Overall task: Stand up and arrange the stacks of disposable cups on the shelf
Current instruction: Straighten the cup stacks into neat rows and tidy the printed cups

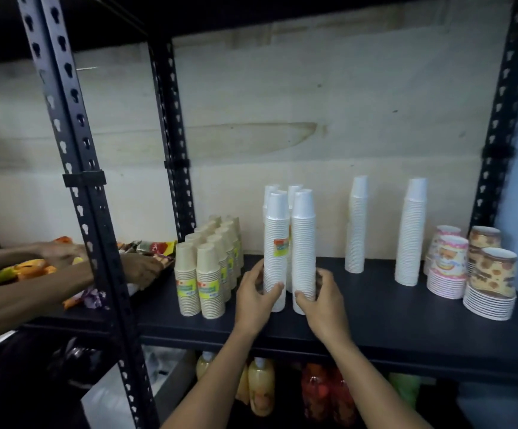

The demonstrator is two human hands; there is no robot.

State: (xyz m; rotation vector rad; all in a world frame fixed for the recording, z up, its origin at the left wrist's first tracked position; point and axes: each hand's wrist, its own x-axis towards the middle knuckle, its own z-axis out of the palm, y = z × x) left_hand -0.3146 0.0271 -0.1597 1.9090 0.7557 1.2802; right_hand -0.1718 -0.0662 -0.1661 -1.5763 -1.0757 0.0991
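Several tall white cup stacks stand clustered mid-shelf. My left hand [256, 297] grips the front left stack [276, 243], which bears a small label. My right hand [321, 297] grips the front right stack [303, 243]. Two more white stacks rise right behind them. Further right, two white stacks [356, 224] [410, 233] stand apart and upright. Several short beige cup stacks [209, 274] with yellow labels stand in rows to the left. Printed cup stacks [448, 264] [492, 280] sit at the far right on the black shelf [375, 317].
Black slotted uprights [96, 236] [496, 144] frame the bay. Another person's hands [141, 267] handle snack packets [155, 247] on the neighbouring shelf to the left. Juice bottles [260, 385] stand on the level below. A pale wall backs the shelf.
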